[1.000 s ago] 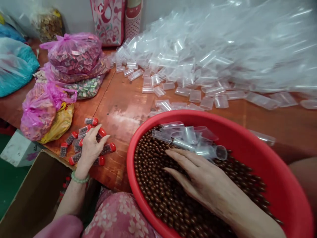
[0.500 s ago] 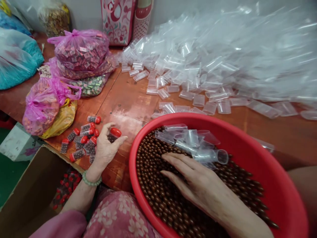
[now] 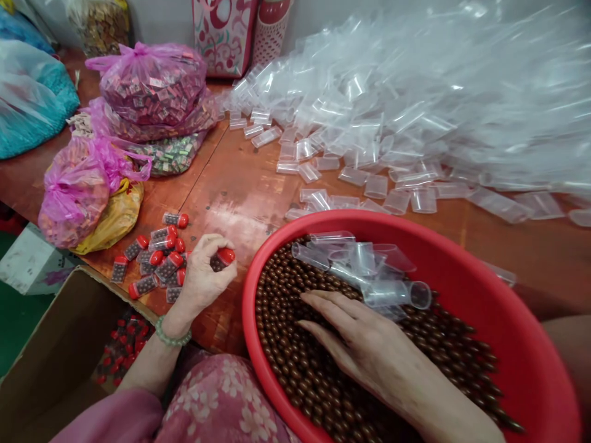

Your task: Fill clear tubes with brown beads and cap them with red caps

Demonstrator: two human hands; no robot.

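Note:
My left hand [image 3: 210,277] is closed around a small clear plastic tube with a red cap [image 3: 223,258], dark balls inside, just left of the red basin [image 3: 252,295]. Its wrist wears a green bead bracelet. Inside the basin, my right hand [image 3: 355,332] lies on a mass of shiny brown balls [image 3: 286,320], fingers stretched and thumb apart. Several empty clear tubes [image 3: 364,258] rest on the balls just beyond that hand. Left of my left hand, several filled red-capped tubes [image 3: 159,255] lie loosely on the table.
A large heap of clear tubes [image 3: 369,111] spreads over the back right of the wooden table [image 3: 221,184]. Tied pink bags [image 3: 152,86] stand at the left, near a yellow bag [image 3: 115,218]. Below the table edge, a cardboard box [image 3: 50,351] contains more red-capped tubes.
My left hand has moved slightly right with the capped tube, its thumb and fingers drawing closer around it. My right hand stays almost still on the balls. The view has shifted a little.

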